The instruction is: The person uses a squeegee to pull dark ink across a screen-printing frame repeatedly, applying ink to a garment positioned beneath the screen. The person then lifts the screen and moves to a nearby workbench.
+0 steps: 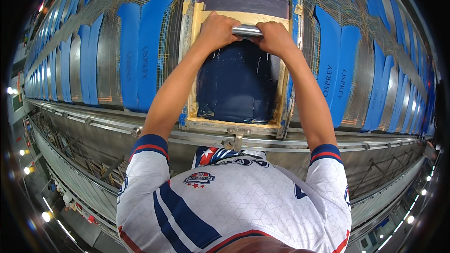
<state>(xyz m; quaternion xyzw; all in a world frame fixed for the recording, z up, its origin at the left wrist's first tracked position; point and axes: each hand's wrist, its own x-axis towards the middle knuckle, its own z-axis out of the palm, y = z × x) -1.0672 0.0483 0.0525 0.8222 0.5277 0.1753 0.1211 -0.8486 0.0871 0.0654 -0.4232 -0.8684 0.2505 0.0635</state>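
A wooden-framed printing screen (192, 65) lies across the long table, its mesh coated with dark navy ink (236, 84). My left hand (216, 30) and my right hand (275, 37) both grip a silver metal squeegee handle (247, 30) held crosswise near the far end of the screen. The blade under the handle is hidden by my hands. Tan tape lines the inner edges of the frame.
Rows of blue fabric pieces (140, 51) lie side by side along the metal table, left and right (340, 75) of the screen. A metal rail (117, 124) runs along the table's near edge, with a clamp (234, 141) under the frame. The floor lies far below at the left.
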